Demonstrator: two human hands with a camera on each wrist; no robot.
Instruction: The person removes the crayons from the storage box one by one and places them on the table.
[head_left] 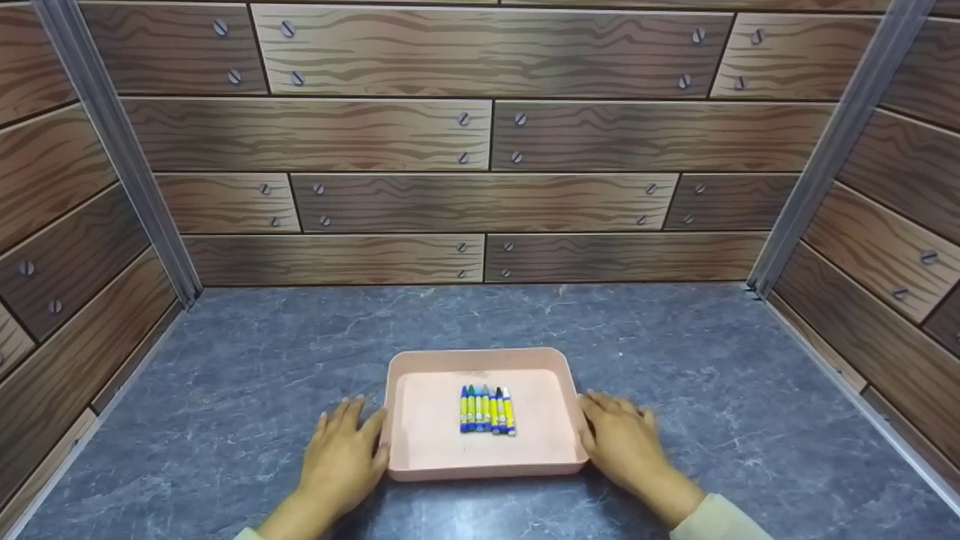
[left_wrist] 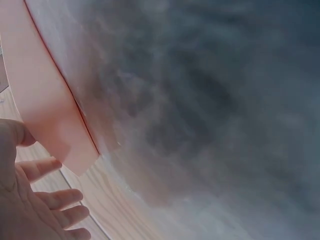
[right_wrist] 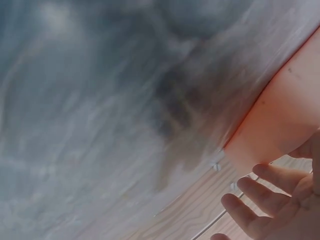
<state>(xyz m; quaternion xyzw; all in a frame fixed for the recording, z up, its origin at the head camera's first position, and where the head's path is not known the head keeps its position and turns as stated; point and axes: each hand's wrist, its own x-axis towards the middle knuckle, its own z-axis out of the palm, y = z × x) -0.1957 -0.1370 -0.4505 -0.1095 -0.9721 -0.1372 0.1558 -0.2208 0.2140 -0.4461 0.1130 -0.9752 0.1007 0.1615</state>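
A shallow pink tray (head_left: 427,420) sits on the dark marbled tabletop, between the two hands. Inside it, near the middle, several crayons (head_left: 486,411) with yellow wrappers and blue ends lie side by side in a row. The left hand (head_left: 341,454) rests at the tray's left side, thumb and index finger against the wall and the other fingers spread. At the opposite side, the right hand (head_left: 622,439) touches the right wall with its fingers extended. Both wrist views show the tray's outer wall (left_wrist: 50,100) beside loosely spread fingers; the crayons are hidden there.
Wood-patterned panels (head_left: 480,135) enclose the table at the back and both sides. Grey metal posts stand at the left corner (head_left: 135,165) and right corner (head_left: 817,165). Tabletop (head_left: 480,315) surrounds the tray.
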